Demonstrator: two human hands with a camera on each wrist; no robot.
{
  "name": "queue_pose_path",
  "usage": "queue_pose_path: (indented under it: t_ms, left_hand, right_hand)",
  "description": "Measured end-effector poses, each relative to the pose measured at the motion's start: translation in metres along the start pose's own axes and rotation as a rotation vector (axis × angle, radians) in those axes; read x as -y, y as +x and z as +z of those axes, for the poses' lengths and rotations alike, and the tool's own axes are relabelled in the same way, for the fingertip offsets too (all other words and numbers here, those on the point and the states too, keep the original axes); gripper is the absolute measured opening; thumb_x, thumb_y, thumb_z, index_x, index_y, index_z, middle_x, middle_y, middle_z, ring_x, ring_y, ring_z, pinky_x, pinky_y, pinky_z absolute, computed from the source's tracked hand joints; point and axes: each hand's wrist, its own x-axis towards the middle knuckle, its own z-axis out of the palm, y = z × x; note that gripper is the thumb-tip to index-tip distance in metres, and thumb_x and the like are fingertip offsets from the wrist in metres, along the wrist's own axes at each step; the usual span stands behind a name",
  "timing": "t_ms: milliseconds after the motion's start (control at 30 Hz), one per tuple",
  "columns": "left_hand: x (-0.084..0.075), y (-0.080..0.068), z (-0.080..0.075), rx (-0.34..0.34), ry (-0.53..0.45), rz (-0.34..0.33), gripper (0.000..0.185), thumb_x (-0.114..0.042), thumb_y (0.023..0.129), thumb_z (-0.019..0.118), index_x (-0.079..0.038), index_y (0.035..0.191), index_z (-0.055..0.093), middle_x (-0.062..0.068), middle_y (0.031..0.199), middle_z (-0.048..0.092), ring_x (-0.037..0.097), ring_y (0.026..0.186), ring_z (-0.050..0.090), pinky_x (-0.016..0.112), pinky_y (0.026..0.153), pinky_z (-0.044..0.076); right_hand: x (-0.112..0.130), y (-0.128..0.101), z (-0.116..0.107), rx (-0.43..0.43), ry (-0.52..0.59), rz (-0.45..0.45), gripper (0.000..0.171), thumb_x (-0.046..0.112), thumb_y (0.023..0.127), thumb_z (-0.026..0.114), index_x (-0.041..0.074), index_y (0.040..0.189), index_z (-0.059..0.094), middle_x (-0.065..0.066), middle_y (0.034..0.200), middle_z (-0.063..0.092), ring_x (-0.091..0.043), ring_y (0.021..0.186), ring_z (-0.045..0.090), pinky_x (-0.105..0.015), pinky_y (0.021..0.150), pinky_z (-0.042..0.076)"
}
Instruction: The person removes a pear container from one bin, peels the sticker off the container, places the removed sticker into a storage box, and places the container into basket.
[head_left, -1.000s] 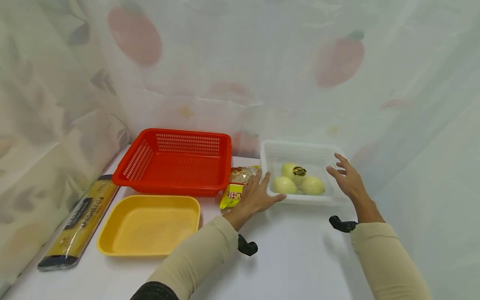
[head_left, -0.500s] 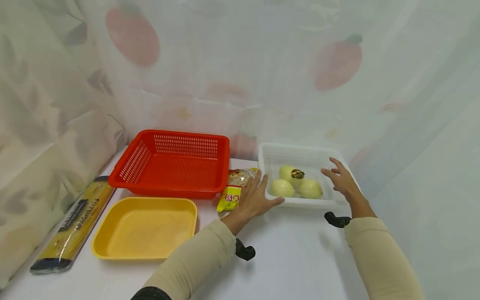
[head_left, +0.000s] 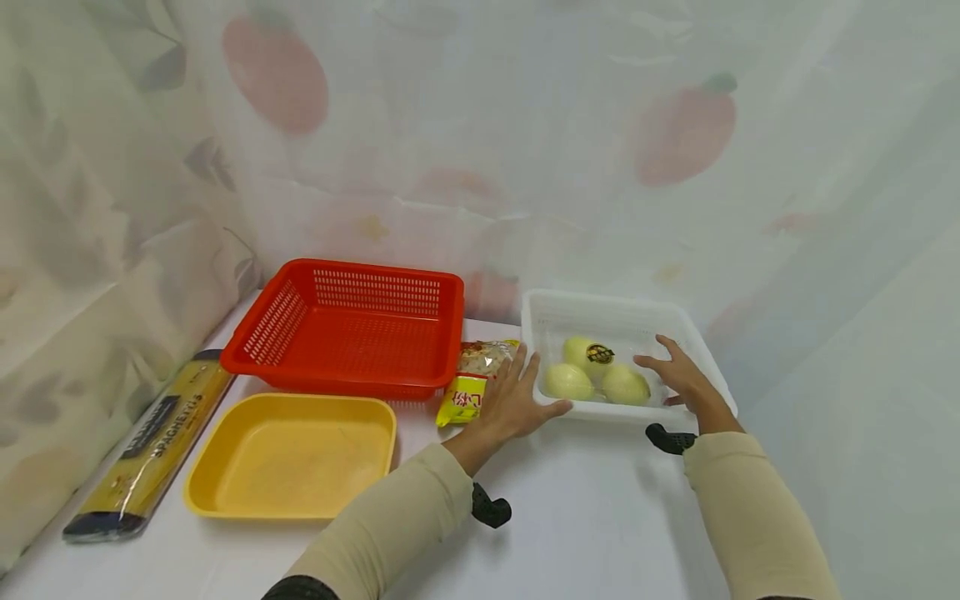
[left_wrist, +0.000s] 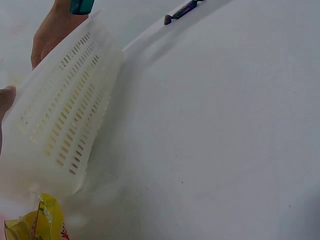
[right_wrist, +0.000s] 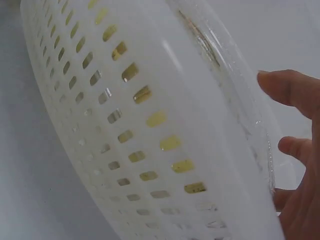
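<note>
A white perforated plastic basket stands at the right on the table. In it lie several pale yellow, round onion-like pieces in clear plastic with a dark label. My left hand has its fingers spread at the basket's left side, thumb right at the front rim. My right hand reaches over the basket's right front part, fingers apart and bent, to the right of the pale pieces. In the right wrist view, clear plastic wrap rises over the rim beside the right fingers.
A yellow snack-like packet lies partly behind my left hand. Left of it stand a red perforated basket and, in front, a yellow tray. A spaghetti pack lies at the far left. Printed curtains hang behind.
My right hand has moved left and lower, from the basket's right rim to over its inside. The left hand stays at the basket's left side.
</note>
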Motion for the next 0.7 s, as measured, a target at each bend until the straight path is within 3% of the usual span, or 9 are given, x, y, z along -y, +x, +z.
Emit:
queue_pose_path:
  t_ms: [67,233,533,700]
  left_hand:
    - [0.000,-0.001,0.000,-0.006,0.004,0.005,0.102,-0.076,0.078,0.053,-0.021,0.156,0.019,-0.002,0.161,-0.001,0.033,0.144,0.009,0.057,0.111,0.011]
    - [0.000,0.000,0.001,-0.003,0.007,0.004,0.101,-0.076,0.078,0.053,-0.021,0.156,0.018,-0.002,0.161,-0.001,0.032,0.144,0.008,0.057,0.111,0.011]
    - [-0.001,0.001,0.001,-0.003,0.006,-0.013,0.100,-0.073,0.078,0.056,-0.022,0.156,0.019,-0.002,0.161,-0.002,0.032,0.144,0.009,0.058,0.111,0.012]
    - [-0.002,0.000,0.000,0.016,0.012,-0.016,0.101,-0.074,0.078,0.055,-0.023,0.156,0.016,-0.004,0.161,-0.004,0.030,0.145,0.006,0.057,0.111,0.012]
  right_hand:
    - [-0.003,0.002,0.001,0.028,0.002,0.022,0.104,0.054,0.089,0.062,0.019,0.155,-0.011,-0.027,0.156,-0.006,-0.055,0.132,0.023,-0.064,0.086,0.044]
    - [-0.006,0.006,0.001,0.068,0.022,0.055,0.107,0.053,0.088,0.064,0.019,0.154,-0.014,-0.030,0.155,0.001,-0.052,0.130,0.030,-0.060,0.084,0.046]
    - [-0.006,0.013,0.001,0.136,0.047,0.069,0.106,0.050,0.089,0.065,0.021,0.154,-0.013,-0.030,0.152,0.016,-0.052,0.131,0.027,-0.061,0.091,0.042]
    - [-0.007,0.014,0.001,0.152,0.105,0.094,0.106,0.045,0.089,0.067,0.023,0.154,-0.013,-0.028,0.155,0.004,-0.054,0.133,0.022,-0.062,0.095,0.038]
